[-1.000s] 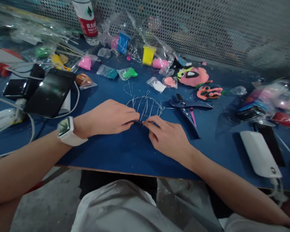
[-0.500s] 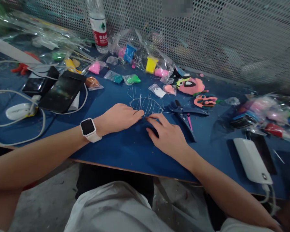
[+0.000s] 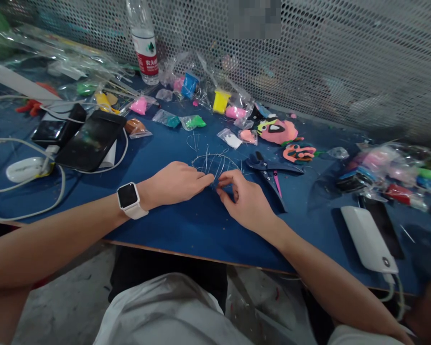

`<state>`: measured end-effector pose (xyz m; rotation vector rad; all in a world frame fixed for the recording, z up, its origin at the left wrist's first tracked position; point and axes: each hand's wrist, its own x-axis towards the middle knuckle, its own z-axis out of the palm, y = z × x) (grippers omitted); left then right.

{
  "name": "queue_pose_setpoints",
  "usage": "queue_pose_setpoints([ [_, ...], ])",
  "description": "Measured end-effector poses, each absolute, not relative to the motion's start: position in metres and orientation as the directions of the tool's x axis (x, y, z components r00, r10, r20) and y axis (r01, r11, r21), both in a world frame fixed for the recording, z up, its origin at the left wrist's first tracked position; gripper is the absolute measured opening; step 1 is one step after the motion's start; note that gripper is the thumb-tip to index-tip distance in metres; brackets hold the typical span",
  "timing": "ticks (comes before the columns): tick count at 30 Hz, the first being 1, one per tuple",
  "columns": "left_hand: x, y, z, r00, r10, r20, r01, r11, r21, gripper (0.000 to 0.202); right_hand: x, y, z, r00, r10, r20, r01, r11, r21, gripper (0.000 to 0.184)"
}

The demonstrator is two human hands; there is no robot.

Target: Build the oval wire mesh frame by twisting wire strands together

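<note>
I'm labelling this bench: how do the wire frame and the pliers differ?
The wire frame is thin, silvery and see-through; the pliers are solid and dark blue.
The wire frame is a rounded lattice; the pliers are splayed open.
The wire frame is right by the left hand and right hand; the pliers lie untouched.
Both show against the blue tabletop.

silvery wire frame [image 3: 221, 165], navy-and-pink pliers [image 3: 269, 166], plain blue tabletop [image 3: 187, 230]
</note>
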<state>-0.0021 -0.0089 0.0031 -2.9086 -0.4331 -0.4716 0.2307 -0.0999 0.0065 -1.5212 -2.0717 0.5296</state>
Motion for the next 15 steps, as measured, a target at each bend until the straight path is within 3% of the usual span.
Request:
queue_pose_setpoints([
  [4, -0.0027, -0.0096, 0.0048, 0.914, 0.261, 0.310, 0.308, -0.945, -0.112, 0.021, 0.2299, -0.1001, 0.0082, -0.266, 0.949, 0.170, 0.797, 0.315, -0.515, 0.015],
  [10, -0.0026, -0.0092, 0.0044, 0.909, 0.284, 0.305, 0.323, -0.942, -0.088, 0.022, 0.2309, -0.0965, 0.0085, -0.296, 0.943, 0.151, 0.672, 0.318, -0.669, 0.015],
  [12, -0.0027, -0.0089, 0.0035, 0.916, 0.276, 0.292, 0.312, -0.946, -0.086, 0.023, 0.2312, -0.0967, 0.0078, -0.316, 0.938, 0.144, 0.695, 0.332, -0.638, 0.018],
  [15, -0.0032, -0.0083, 0.0014, 0.922, 0.260, 0.285, 0.287, -0.956, -0.057, 0.023, 0.2312, -0.0979, 0.0058, -0.342, 0.924, 0.169, 0.783, 0.380, -0.492, 0.021],
])
